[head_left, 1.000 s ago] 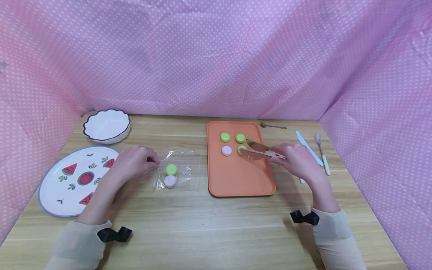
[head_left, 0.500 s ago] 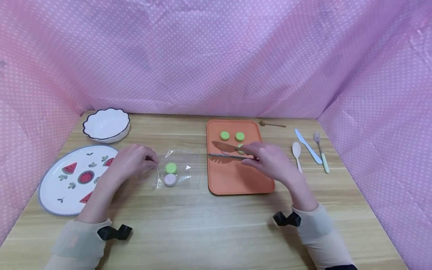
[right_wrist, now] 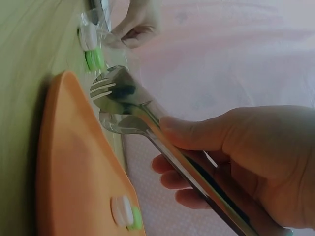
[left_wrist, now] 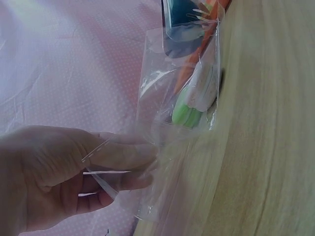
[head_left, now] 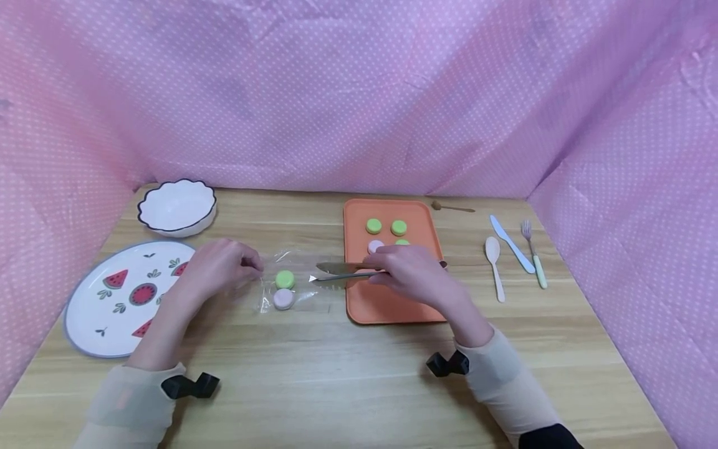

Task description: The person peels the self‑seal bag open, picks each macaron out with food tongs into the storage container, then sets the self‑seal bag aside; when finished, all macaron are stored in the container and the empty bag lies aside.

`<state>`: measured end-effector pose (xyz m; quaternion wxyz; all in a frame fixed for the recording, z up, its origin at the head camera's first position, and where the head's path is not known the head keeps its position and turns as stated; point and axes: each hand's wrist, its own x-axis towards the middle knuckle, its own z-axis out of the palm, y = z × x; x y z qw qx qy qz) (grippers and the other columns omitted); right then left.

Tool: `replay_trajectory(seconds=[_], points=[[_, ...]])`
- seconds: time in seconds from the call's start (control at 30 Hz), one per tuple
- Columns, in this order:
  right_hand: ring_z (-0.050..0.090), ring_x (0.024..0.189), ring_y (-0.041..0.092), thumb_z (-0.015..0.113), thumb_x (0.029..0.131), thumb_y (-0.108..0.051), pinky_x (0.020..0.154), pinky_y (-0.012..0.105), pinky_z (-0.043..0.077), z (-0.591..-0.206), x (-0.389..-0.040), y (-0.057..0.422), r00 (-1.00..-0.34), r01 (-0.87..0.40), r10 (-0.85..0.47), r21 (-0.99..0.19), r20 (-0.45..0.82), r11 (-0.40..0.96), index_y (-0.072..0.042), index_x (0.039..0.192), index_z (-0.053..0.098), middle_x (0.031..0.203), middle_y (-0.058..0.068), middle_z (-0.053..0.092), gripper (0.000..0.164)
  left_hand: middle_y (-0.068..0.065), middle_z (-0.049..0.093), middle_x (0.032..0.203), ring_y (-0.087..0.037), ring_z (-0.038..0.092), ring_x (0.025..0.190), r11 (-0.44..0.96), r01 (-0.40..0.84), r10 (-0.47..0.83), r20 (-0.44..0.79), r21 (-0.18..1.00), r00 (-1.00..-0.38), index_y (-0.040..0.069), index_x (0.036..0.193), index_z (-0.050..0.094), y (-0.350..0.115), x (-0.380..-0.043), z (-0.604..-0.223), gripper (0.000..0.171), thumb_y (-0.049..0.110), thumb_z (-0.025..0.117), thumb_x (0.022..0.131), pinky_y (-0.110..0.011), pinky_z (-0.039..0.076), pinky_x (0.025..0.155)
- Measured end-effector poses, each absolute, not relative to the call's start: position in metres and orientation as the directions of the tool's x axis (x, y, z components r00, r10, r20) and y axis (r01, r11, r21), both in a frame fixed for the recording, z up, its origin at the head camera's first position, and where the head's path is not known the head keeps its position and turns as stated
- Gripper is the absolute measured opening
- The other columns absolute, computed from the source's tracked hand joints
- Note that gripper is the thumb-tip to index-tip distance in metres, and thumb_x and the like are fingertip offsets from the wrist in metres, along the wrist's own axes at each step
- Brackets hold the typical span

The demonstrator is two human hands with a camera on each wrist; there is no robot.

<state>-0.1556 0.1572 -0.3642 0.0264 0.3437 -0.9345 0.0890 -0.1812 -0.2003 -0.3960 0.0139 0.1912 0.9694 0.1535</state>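
Note:
My left hand (head_left: 221,268) pinches the edge of a clear plastic bag (left_wrist: 152,83); in the head view the bag lies left of the tray. Inside it are a green macaron (head_left: 284,279) and a pale pink macaron (head_left: 283,299), side by side. My right hand (head_left: 412,274) grips metal serving tongs (right_wrist: 162,135), whose slotted tips point left toward the bag. The tips stand apart, and no macaron shows between them. Below that hand is an orange tray (head_left: 392,305) with two green macarons in its back row, a pink macaron (head_left: 375,247) and a partly hidden green macaron (head_left: 401,242).
A watermelon-patterned plate (head_left: 120,318) and a scalloped white bowl (head_left: 176,209) stand at the left. To the right lie a spoon (head_left: 493,252), a knife (head_left: 512,244) and a fork (head_left: 534,252). A small brown dipper (head_left: 451,207) rests behind the tray.
My right hand has carried the tongs leftward from the tray's right side to the bag, uncovering the spoon. My left hand keeps its place at the bag.

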Motion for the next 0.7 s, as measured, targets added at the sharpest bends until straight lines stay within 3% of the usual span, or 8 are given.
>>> replay_trajectory(seconds=[0.17,0.4,0.7], points=[[0.044,0.060,0.003,0.073,0.080,-0.035,0.048,0.024,0.036,-0.366,-0.156,0.144,-0.756,-0.654,-0.647,-0.132,0.096,0.745,-0.035,0.088,0.065,0.068,-0.017,0.045,0.012,0.009,0.072,0.082,-0.014,0.063,0.079,0.881,0.367,0.375,0.033,0.298,-0.926,0.031,0.074,0.074,-0.201,-0.181,-0.396,0.013,0.019,0.074,0.078,-0.039,0.044,0.067],[0.043,0.069,0.004,0.070,0.083,-0.035,0.048,0.023,0.035,-0.370,-0.160,0.132,-0.753,-0.658,-0.654,-0.130,0.071,0.742,-0.031,0.089,0.064,0.071,-0.017,0.048,0.010,0.010,0.072,0.080,-0.013,0.061,0.075,0.884,0.365,0.375,0.022,0.294,-0.927,0.031,0.074,0.073,-0.200,-0.183,-0.396,0.014,0.019,0.073,0.079,-0.037,0.043,0.066],[0.048,0.064,0.006,0.070,0.083,-0.032,0.058,0.025,0.036,-0.372,-0.165,0.114,-0.729,-0.684,-0.680,-0.089,0.077,0.724,-0.026,0.080,0.056,0.071,-0.014,0.051,0.015,0.011,0.071,0.079,-0.011,0.057,0.070,0.873,0.381,0.387,0.041,0.305,-0.921,0.031,0.075,0.073,-0.199,-0.183,-0.397,0.012,0.020,0.074,0.077,-0.033,0.041,0.062]])
